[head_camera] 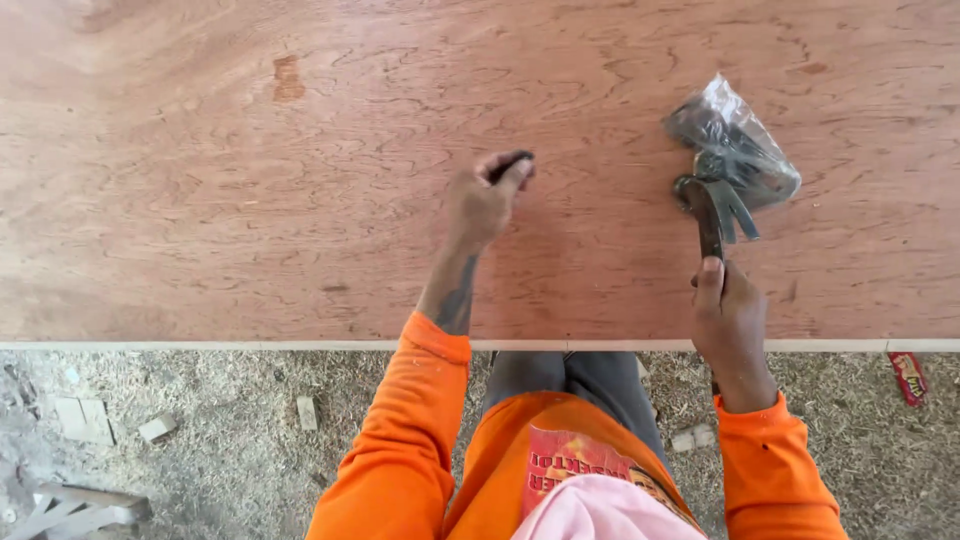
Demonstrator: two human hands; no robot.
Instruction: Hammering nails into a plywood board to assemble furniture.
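Plywood sheet [250,200]: broad, flat, reddish-brown, wavy grain, pale cut edge nearest the person. Judged stiff and heavy; it would need a grip at the edges with both hands.

Ground [200,440]: below the sheet, covered in sawdust and small offcuts.

Plastic bag [745,135]: clear, crinkled, lying on the sheet at right, with dark metal pieces inside. Judged slippery and easily torn; best lifted from beneath.

Hammer [712,215]: dark, claw head resting on the sheet against the bag. Right hand [735,325] is closed around its handle. Judged head-heavy and rigid, best held low on the handle.

Left hand [485,200]: resting on the sheet, fingertips pinched on a small dark object [510,163]; its kind cannot be told. Judged light and easily dropped.
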